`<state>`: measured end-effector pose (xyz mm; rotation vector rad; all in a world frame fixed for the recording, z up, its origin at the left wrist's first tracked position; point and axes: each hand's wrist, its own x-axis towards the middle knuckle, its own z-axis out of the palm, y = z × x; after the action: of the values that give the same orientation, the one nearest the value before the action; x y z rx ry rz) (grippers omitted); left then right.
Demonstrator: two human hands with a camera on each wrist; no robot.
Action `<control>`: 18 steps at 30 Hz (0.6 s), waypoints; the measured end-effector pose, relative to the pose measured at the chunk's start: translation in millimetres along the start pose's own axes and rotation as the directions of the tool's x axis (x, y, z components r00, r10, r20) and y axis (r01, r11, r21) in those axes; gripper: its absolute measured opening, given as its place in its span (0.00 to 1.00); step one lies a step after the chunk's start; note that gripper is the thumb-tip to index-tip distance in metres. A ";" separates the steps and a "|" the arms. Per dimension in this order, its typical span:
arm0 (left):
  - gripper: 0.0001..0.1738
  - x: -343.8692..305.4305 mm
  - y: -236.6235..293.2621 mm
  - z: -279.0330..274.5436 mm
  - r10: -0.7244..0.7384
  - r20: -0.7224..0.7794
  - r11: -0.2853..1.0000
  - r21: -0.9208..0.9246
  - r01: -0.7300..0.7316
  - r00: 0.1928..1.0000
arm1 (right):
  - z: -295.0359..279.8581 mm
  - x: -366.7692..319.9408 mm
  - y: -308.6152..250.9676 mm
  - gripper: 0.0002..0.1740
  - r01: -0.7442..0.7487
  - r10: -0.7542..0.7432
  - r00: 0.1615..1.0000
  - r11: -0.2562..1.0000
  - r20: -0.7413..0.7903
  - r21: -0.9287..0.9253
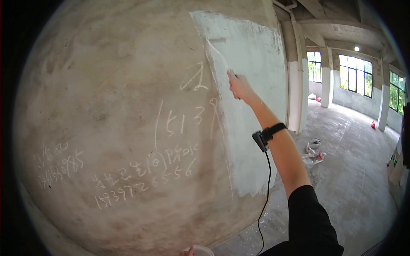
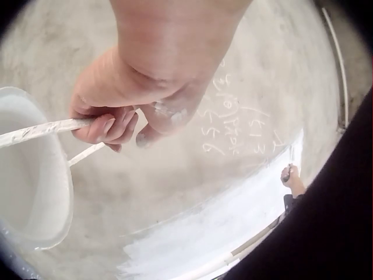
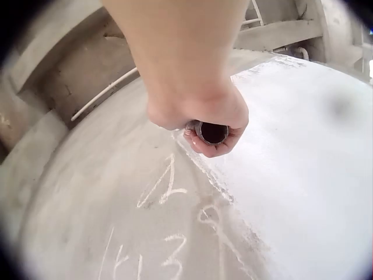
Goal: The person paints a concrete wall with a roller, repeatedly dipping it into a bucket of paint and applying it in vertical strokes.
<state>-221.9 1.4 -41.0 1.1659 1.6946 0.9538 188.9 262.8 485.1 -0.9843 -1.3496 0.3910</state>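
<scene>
My right hand (image 1: pixel 241 88) grips the handle of a paint roller (image 1: pixel 218 56), arm stretched up to the wall. The roller's thin white frame bends toward its head, which lies on the white patch (image 1: pixel 252 111) near its upper left edge. In the right wrist view, the hollow end of the roller handle (image 3: pixel 213 133) pokes out of my fist, and the head is hidden. Low down, my left hand (image 2: pixel 140 87) holds the pale bail of a white bucket (image 2: pixel 64 198) with curled fingers. White smears mark that hand near the thumb.
The bare grey-brown wall (image 1: pixel 106 85) carries chalk numbers and writing (image 1: pixel 145 183) left of the white patch. A pillar (image 1: pixel 294 85) stands to the right. Plastic bags (image 1: pixel 314 151) lie on the concrete floor (image 1: pixel 350 170). A cable (image 1: pixel 268 192) hangs from my right wrist camera.
</scene>
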 end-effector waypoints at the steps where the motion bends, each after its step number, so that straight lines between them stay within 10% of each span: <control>1: 0.35 -6.0 3.3 -1.1 -0.005 -0.008 0.998 -0.057 0.004 1.000 | 1.4 8.4 -12.5 0.29 0.027 -0.027 1.000 0.999 0.009 0.022; 9: 0.34 0.7 10.5 -5.8 -0.018 -0.003 0.998 -0.063 0.018 1.000 | 0.1 58.1 -64.1 0.27 -0.080 0.032 0.985 0.956 0.168 0.284; 18: 0.31 7.9 9.9 -4.7 -0.047 0.047 0.999 0.011 0.047 0.998 | -20.7 -51.2 51.5 0.32 -0.213 0.164 0.946 0.964 0.279 0.158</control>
<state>-224.7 11.1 -32.0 1.1414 1.6833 0.8835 211.2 246.3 414.9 -0.9303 -1.4297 0.8048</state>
